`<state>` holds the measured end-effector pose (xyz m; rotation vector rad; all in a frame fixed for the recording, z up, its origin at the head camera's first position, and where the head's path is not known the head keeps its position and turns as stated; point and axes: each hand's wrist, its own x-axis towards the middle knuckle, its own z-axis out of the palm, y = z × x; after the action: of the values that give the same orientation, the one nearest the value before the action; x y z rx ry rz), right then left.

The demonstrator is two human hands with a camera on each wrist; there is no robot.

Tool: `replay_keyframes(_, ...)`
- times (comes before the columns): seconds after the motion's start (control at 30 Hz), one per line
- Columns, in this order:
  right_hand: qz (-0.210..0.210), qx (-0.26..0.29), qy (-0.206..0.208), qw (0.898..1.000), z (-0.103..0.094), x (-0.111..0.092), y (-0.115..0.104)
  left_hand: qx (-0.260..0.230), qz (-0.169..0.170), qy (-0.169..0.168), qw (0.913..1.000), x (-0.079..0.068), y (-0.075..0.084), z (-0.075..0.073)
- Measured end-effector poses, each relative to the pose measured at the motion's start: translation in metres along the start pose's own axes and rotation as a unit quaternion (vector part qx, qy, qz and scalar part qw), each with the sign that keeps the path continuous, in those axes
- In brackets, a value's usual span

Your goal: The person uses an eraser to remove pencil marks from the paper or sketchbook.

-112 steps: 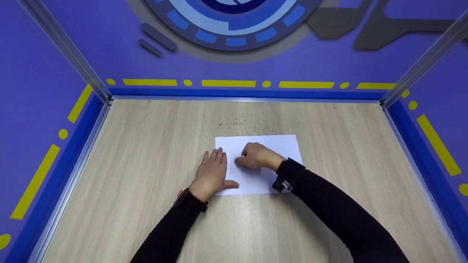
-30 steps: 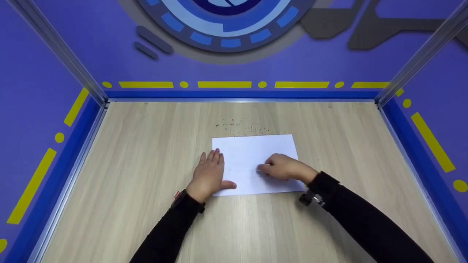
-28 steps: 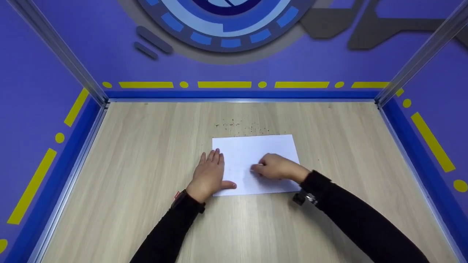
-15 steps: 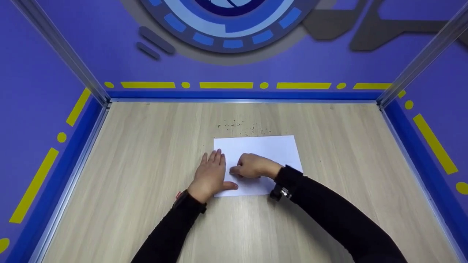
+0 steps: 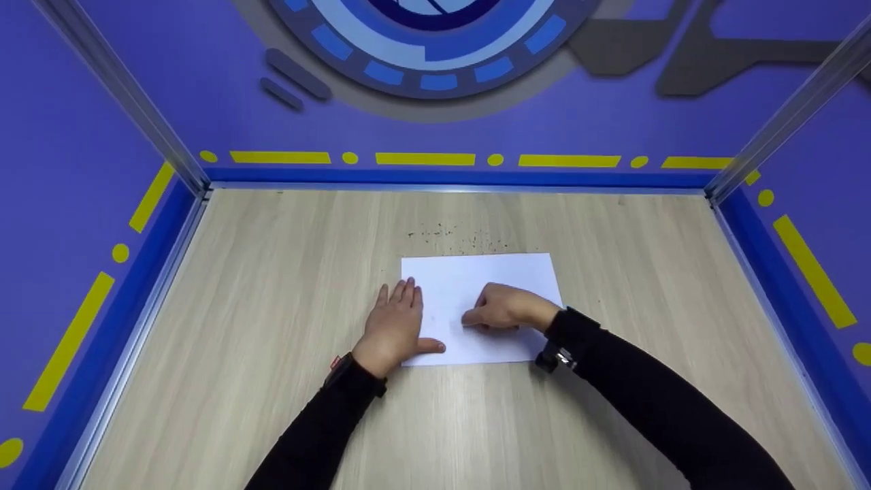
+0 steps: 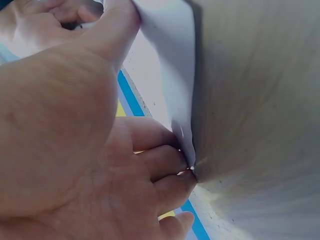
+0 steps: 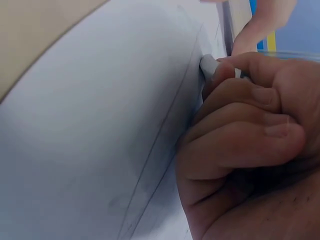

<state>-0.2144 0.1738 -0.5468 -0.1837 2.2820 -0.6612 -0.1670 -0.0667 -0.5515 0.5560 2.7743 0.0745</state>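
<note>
A white sheet of paper (image 5: 476,272) lies on the wooden table, with thin dark lines (image 7: 162,125) on it in the right wrist view. My left hand (image 5: 391,328) rests along its left edge, fingers extended and thumb spread over the near left corner. Over the middle of the sheet, my right hand (image 5: 500,307) pinches a small white eraser (image 7: 209,65) between thumb and forefinger, its end against the paper. The other fingers of that hand curl into the palm. Most of the eraser is hidden by the fingers.
Small dark crumbs (image 5: 476,241) are scattered on the table (image 5: 306,258) just beyond the paper's far edge. Blue-purple panels (image 5: 422,136) with metal rails enclose the table at the back and both sides.
My right hand has swept left across the paper towards the left hand, then come back right to the middle, still holding the eraser. My left hand stays in place on the sheet.
</note>
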Motion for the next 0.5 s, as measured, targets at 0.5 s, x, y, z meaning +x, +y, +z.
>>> replay_keyframes(0.5, 0.028, 0.043, 0.021, 0.998, -0.020, -0.032, 0.065, -0.004, -0.003, -0.011, 0.9999, -0.001, 0.001, -0.001)
